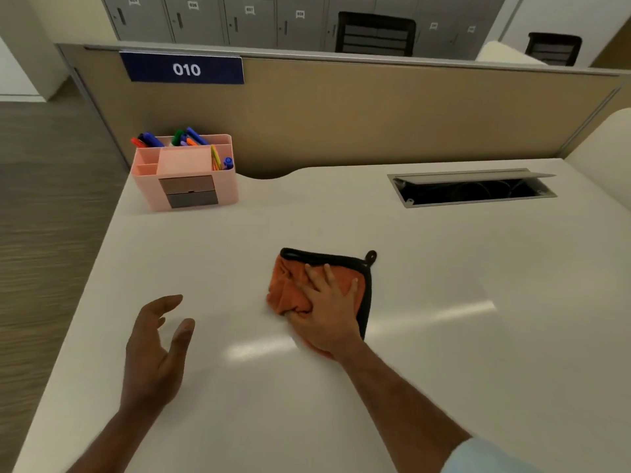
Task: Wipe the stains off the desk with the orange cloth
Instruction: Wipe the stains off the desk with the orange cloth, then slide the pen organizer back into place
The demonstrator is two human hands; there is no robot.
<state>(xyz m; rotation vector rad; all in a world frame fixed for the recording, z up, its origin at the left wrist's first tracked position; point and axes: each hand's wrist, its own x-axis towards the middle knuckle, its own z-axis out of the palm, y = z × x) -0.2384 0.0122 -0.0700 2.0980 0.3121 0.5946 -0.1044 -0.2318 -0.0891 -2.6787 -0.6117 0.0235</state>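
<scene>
An orange cloth [290, 285] with a black hem and a small hanging loop lies bunched near the middle of the white desk [444, 336]. My right hand [327, 312] presses flat on top of it, fingers spread, thumb curled under the cloth's near-left edge. My left hand [157, 349] hovers above the desk to the left of the cloth, palm turned inward, fingers apart, holding nothing. I cannot make out any stains on the desk surface; only light reflections show.
A pink desk organiser [184, 172] with several pens stands at the back left corner. An open cable hatch [471, 187] is set into the desk at the back right. A tan partition [341, 114] with a "010" sign rises behind the desk.
</scene>
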